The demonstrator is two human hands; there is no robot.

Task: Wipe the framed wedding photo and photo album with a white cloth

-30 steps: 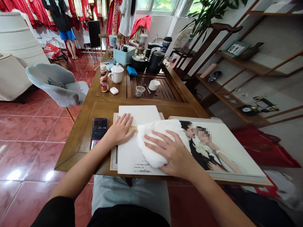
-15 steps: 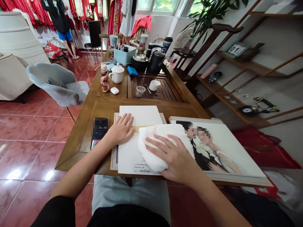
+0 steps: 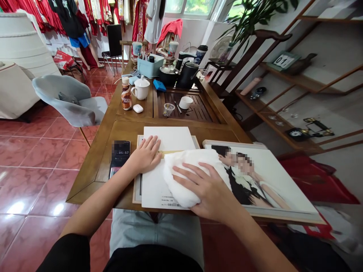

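Note:
My left hand [image 3: 146, 155] lies flat with its fingers stretched out on a white board [image 3: 154, 181] with small print and a barcode at its near edge. A yellowish strip crosses the board, partly hidden by the hand and cloth. Folded thick and fluffy, a white cloth [image 3: 181, 162] rests on the board's right part. My right hand [image 3: 208, 190] grips the cloth from above, fingers spread over it and thumb at its near edge. Under the board, a pale frame [image 3: 137, 192] shows at the sides. To the right lies a large framed couple photo [image 3: 283, 177], its left part behind the cloth.
A phone [image 3: 120, 158] lies left of the board. Farther back are a bottle [image 3: 126, 94], a lidded white cup [image 3: 141, 88], an earbud case [image 3: 138, 108], a small tub [image 3: 168, 109] and a tea tray [image 3: 198, 109]. A grey chair [image 3: 70, 98] stands left. Two people are in the background.
My right hand and the cloth have shifted slightly left across the board. My left hand stays in place. A background person at the left has changed stance.

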